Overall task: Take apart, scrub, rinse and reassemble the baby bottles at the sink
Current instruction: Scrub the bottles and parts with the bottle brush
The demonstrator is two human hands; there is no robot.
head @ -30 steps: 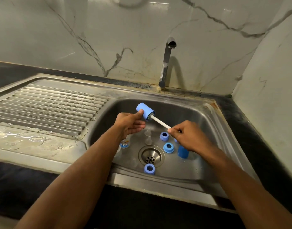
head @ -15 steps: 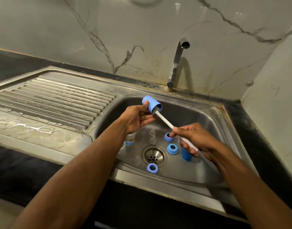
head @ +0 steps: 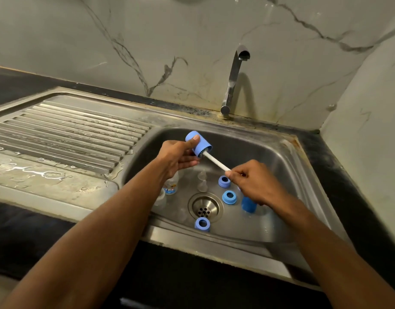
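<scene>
My left hand (head: 177,156) grips a blue bottle cap (head: 198,145) above the sink basin, thumb on top, its open end facing right. My right hand (head: 253,182) pinches the white handle of a bottle brush (head: 216,162), whose bristle head is pushed inside the cap. On the basin floor lie three blue screw rings (head: 224,181) (head: 229,196) (head: 202,224), another blue cap (head: 249,206) partly under my right hand, clear teats (head: 202,178) and a clear bottle (head: 171,186) with a blue label, partly behind my left forearm.
The steel sink (head: 288,175) has a round drain (head: 205,207) in its middle and a tap (head: 234,79) at the back, with no water running. A wet ribbed drainboard (head: 64,134) lies to the left. Marble walls close the back and right; black counter surrounds the sink.
The cap in my left hand tilted so its closed end points up-left. My right hand slid up along the brush handle toward the cap, and the brush sits deeper inside.
</scene>
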